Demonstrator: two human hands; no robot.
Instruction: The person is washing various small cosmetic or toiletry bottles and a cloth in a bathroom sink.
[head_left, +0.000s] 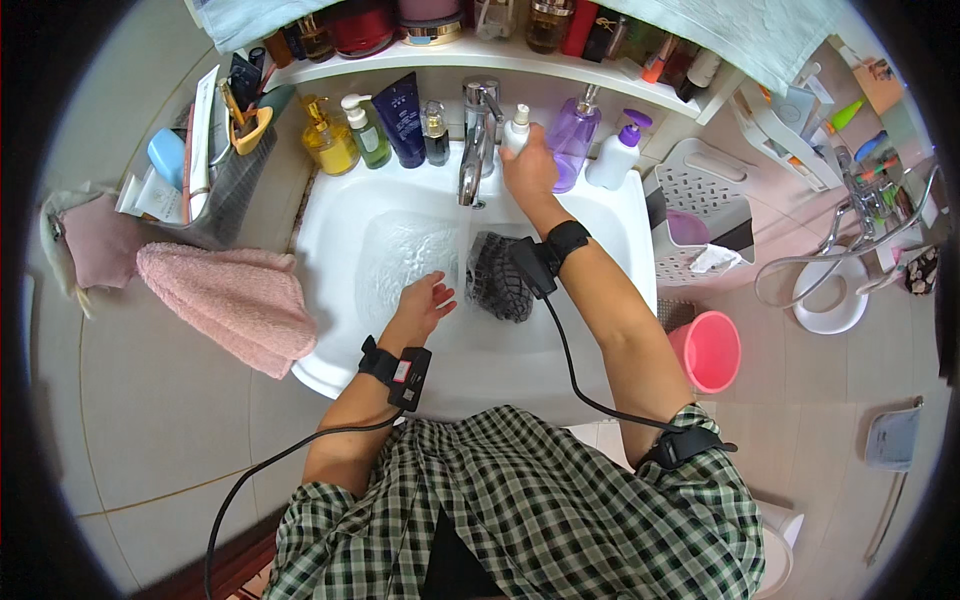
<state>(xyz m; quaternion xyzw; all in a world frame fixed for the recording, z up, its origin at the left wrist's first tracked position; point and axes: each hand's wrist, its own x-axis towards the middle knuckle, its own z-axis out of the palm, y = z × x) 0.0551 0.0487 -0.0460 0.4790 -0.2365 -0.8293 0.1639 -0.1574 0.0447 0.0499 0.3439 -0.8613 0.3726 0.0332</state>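
Observation:
My right hand (531, 169) is closed around a small white bottle (517, 129) behind the basin, just right of the chrome faucet (477, 142). Water runs from the spout into the white sink (600, 330). My left hand (426, 304) is over the basin, palm towards the stream, fingers apart, holding nothing. A dark grey, patterned wet cloth (499, 279) lies in the sink to the right of the stream, partly under my right wrist's strapped device.
Left of the faucet stand a yellow pump bottle (330, 142), a green one and a dark blue tube (403, 124). Purple bottles (576, 135) flank the right. A pink towel (232, 300) hangs at the left rim; a pink bucket (709, 352) stands right. A loaded shelf (480, 54) runs above.

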